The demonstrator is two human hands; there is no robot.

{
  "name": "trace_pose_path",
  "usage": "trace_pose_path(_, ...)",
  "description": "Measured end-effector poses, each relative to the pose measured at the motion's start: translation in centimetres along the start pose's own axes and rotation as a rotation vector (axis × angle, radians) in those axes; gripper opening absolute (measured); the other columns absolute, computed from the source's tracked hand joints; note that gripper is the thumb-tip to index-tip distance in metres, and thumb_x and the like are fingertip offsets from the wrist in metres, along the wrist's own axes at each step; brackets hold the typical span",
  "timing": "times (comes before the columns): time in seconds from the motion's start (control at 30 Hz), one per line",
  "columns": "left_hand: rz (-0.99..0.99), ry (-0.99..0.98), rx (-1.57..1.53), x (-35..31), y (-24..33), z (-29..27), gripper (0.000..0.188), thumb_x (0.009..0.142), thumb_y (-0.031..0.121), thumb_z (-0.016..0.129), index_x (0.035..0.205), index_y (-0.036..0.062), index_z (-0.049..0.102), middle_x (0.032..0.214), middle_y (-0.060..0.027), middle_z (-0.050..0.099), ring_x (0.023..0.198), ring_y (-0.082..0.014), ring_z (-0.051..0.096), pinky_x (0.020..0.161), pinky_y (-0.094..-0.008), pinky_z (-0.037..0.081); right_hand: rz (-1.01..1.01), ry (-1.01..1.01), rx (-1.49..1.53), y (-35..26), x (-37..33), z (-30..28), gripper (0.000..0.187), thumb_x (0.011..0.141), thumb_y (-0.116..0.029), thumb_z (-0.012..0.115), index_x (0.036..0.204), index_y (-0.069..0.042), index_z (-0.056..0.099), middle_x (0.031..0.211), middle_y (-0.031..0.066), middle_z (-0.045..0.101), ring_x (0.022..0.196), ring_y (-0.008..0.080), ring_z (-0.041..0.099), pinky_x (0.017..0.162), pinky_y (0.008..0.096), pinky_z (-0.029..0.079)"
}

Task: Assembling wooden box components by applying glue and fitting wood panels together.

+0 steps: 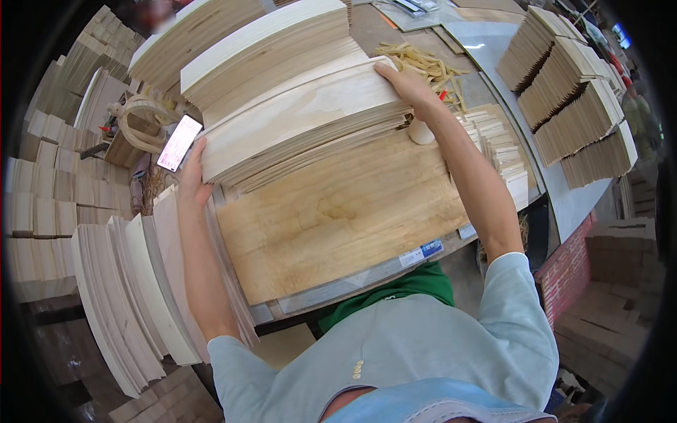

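- Left hand [192,180] fingers press flat against the left end of the thick stack of pale thin wood sheets [303,127].
- Right hand [405,81] fingers curl over its far right corner.
- Stack rests on a wide light-brown wood board [338,218] at the desk [338,285] near edge.

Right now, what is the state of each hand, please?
Left hand: closed on the left end of the veneer stack.
Right hand: closed on the stack's right end.
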State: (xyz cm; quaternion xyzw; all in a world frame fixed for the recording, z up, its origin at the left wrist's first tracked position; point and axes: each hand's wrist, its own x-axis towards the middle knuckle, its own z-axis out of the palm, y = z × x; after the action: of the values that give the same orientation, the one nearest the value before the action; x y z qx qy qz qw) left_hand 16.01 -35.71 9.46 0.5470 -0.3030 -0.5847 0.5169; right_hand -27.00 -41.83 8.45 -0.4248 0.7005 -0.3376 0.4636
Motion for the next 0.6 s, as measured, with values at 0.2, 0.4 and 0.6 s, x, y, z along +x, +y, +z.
trace_pose_path(0.2, -0.034, 0.038, 0.121, -0.7, -1.4, 0.7, 0.046, 0.094, 0.033, 0.057, 0.125, 0.0003, 0.053, 0.121, -0.0097, 0.06, 0.11, -0.0204, 0.057, 0.094, -0.0358, 0.045, -0.109, -0.115, -0.088, -0.4, -1.4, 0.2, 0.066, 0.084, -0.052, 0.059, 0.122, 0.002, 0.058, 0.119, 0.0146, 0.06, 0.113, 0.0234, 0.053, 0.096, 0.0363, 0.038)
trace_pose_path(0.4, -0.081, -0.034, 0.034, -0.2, -2.0, 0.4, 0.041, 0.094, 0.032, 0.057, 0.124, 0.0034, 0.054, 0.121, -0.0067, 0.061, 0.109, -0.0181, 0.057, 0.092, -0.0358, 0.046, -0.107, -0.125, -0.06, 0.0, -1.3, 0.6, 0.062, 0.087, -0.05, 0.058, 0.121, 0.002, 0.059, 0.115, 0.0132, 0.061, 0.105, 0.0202, 0.054, 0.093, 0.0346, 0.039)
trace_pose_path(0.6, -0.058, -0.011, 0.295, 0.1, -1.7, -0.3, 0.065, 0.089, 0.039, 0.062, 0.139, 0.0032, 0.041, 0.135, -0.0142, 0.05, 0.124, -0.0233, 0.046, 0.102, -0.0404, 0.037, -0.088, -0.074, -0.139, -1.0, -2.3, 0.7, 0.063, 0.088, -0.048, 0.057, 0.128, 0.001, 0.054, 0.119, 0.0141, 0.06, 0.109, 0.0217, 0.054, 0.096, 0.035, 0.038)
